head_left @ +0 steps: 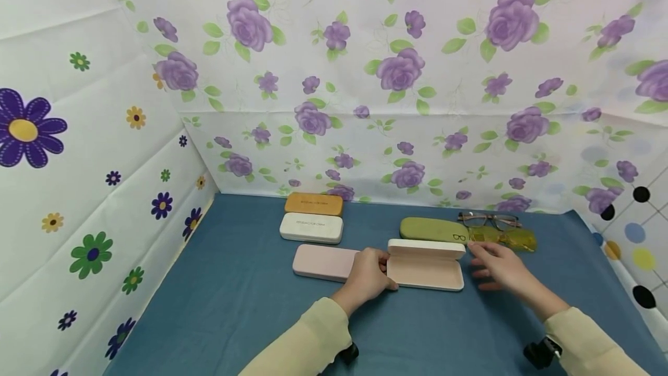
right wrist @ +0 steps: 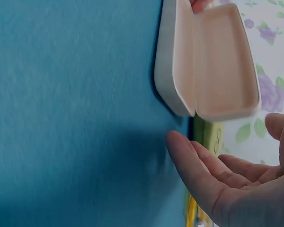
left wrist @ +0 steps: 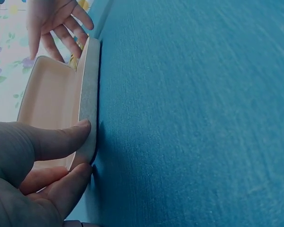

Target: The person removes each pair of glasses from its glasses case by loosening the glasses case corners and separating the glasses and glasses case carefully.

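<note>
The open case (head_left: 425, 266) lies on the blue table (head_left: 235, 306), near the front and in the middle, with its lid standing up at the back; the left hand (head_left: 367, 276) pinches its left end, thumb on top and fingers below, most likely to keep it from sliding. The right hand (head_left: 501, 268) floats just to the right of the case with its fingers spread and loose; it holds nothing. Just behind that hand lie the yellow glasses (head_left: 508, 238), next to a green case (head_left: 433, 229) and some dark-rimmed glasses (head_left: 490, 219). A pink case (head_left: 323, 261), a white case (head_left: 311, 227) and an orange case (head_left: 313, 203) sit shut on the left. The head view shows all the cases in their places; the left wrist view shows the thumb (left wrist: 61, 139) pressed on the rim up close; the right wrist view shows the case is bare inside.
</note>
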`<state>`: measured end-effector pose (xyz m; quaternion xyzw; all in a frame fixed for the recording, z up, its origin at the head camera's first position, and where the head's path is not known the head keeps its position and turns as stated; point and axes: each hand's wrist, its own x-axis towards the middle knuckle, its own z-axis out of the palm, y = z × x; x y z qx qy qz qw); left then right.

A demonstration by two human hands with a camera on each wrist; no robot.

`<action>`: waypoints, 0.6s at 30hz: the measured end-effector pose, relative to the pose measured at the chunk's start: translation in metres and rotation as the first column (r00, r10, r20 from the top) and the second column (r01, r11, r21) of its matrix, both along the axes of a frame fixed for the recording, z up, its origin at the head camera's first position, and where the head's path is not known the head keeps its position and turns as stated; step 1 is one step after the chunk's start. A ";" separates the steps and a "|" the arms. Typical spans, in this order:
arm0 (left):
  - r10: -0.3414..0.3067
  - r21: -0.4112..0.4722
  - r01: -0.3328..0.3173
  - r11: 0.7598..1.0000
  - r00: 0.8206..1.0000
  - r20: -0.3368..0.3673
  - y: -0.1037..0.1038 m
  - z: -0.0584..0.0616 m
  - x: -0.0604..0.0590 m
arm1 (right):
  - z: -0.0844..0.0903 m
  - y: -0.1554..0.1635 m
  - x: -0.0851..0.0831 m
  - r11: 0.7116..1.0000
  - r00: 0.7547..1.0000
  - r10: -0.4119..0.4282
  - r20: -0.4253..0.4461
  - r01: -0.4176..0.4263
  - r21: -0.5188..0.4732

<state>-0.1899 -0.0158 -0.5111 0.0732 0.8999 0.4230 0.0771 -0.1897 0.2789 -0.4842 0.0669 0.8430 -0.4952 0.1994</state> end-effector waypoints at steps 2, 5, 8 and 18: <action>0.003 -0.004 -0.003 1.000 1.000 -0.001 0.000 0.000 0.000 | -0.001 -0.005 0.001 0.999 1.000 -0.002 0.022 0.003 -0.038; 0.007 -0.003 -0.007 1.000 1.000 -0.004 0.000 0.000 0.000 | -0.002 -0.012 0.001 0.996 0.999 -0.008 0.040 0.011 -0.086; 0.010 0.002 -0.010 1.000 1.000 -0.001 -0.001 -0.001 0.000 | -0.004 -0.017 0.001 0.995 0.999 -0.009 0.052 0.014 -0.102; 0.014 0.009 -0.014 1.000 1.000 0.015 0.000 0.000 0.000 | -0.009 -0.020 -0.001 0.996 0.999 -0.010 0.031 0.012 -0.086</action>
